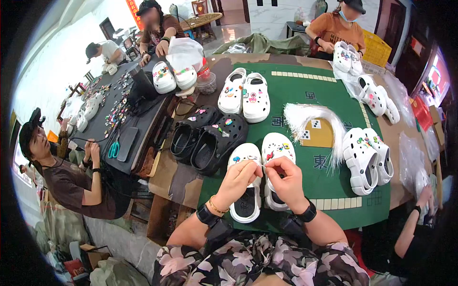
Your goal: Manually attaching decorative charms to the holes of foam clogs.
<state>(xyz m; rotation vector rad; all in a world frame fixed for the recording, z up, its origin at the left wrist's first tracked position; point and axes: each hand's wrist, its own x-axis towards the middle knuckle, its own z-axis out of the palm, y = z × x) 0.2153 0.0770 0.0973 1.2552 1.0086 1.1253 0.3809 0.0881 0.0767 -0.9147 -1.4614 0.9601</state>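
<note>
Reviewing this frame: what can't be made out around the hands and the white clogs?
Head view only:
- What the left hand and right hand pinch: too small, covered by fingers.
- Middle of the white clog pair: hidden behind both hands.
- Charms on the black clogs: too small to identify.
- Green mat front edge: hidden by forearms.

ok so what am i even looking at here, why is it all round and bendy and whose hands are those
This is one picture from a wide fisheye camera worn on a person's head, looking down, which is why straight edges curve. The two bare forearms coming up from the bottom are that person's own. The left hand and right hand meet over a pair of white clogs with small colourful charms, pinching something too small to make out. They lie on a green mat covering the table. Around them lie a black pair of clogs, more white pairs, and a bundle of thin white strands. Other people sit around, at this and a neighbouring table.
</note>
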